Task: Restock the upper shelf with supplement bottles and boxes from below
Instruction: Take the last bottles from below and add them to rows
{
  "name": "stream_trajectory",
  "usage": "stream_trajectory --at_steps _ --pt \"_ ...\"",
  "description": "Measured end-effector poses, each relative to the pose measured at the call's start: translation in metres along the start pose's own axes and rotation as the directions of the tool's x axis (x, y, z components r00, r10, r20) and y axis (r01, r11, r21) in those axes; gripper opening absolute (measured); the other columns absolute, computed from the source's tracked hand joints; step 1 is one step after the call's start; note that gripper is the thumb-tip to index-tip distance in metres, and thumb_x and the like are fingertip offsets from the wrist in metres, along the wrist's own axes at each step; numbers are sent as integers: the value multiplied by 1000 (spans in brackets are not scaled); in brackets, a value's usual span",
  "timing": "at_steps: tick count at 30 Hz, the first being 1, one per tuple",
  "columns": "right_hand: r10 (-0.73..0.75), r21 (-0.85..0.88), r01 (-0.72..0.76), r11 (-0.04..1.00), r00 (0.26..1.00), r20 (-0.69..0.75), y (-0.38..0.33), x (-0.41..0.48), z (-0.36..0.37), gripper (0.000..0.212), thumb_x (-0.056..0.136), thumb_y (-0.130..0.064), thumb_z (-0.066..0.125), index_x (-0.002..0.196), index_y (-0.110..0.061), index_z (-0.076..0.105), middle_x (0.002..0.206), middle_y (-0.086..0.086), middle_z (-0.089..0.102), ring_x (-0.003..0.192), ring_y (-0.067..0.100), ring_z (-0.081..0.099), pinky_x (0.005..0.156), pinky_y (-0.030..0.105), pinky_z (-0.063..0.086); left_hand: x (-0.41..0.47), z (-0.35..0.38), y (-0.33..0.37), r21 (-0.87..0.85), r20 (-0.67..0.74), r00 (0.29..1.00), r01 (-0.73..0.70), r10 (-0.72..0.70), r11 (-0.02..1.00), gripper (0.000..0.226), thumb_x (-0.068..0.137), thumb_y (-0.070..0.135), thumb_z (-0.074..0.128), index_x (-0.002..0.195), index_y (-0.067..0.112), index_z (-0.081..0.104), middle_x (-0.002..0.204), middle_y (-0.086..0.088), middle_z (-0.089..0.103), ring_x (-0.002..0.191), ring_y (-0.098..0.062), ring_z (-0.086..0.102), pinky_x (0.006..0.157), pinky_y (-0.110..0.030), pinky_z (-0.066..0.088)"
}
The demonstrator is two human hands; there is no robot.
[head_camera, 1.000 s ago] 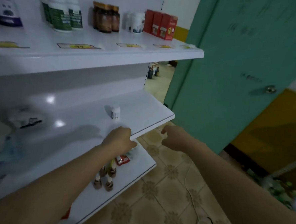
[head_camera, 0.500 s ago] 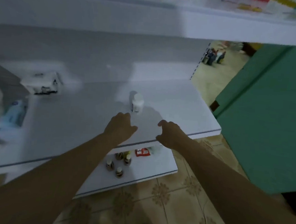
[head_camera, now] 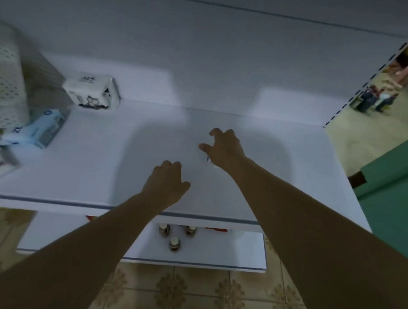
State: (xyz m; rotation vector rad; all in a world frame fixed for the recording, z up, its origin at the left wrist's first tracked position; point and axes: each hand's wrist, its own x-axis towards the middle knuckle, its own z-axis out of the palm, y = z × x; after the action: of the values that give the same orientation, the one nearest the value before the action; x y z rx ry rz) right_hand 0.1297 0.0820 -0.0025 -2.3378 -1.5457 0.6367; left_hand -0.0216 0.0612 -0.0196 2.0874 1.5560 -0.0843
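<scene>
Here, the reaching step: right hand [head_camera: 225, 148], fingers wide and curved, holding nothing, hovers over the shelf [head_camera: 101, 172] above a half-hidden white item [head_camera: 209, 158]. Left hand [head_camera: 166, 183] is loosely curled and empty. Brown bottles [head_camera: 174, 243] stand below the shelf. Next, likely: grasp, then lift.

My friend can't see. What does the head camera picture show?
Two bare hands reach over a white shelf, the right hand further in, fingers spread, the left hand loosely curled. Three small brown bottles stand on the lower shelf.
</scene>
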Motion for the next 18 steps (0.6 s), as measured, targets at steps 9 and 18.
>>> stream_trajectory --at_steps 9,18 --pt "46 479 -24 878 998 -33 6 -39 -3 61 69 -21 83 120 -8 54 109 4 56 98 20 55 74 25 49 -27 -17 -28 -41 -1 1000 24 -24 999 53 92 35 54 136 9 41 135 -14 43 126 -30 42 105 -38 38" --pt "-194 937 -243 252 935 295 -58 -135 -72 16 91 3 44 96 -6 57 81 10 65 74 23 63 73 30 52 -95 -98 -29 5 -32 999 -23 23 1000 55 91 37 55 136 7 42 134 -15 46 122 -29 47 103 -35 40"
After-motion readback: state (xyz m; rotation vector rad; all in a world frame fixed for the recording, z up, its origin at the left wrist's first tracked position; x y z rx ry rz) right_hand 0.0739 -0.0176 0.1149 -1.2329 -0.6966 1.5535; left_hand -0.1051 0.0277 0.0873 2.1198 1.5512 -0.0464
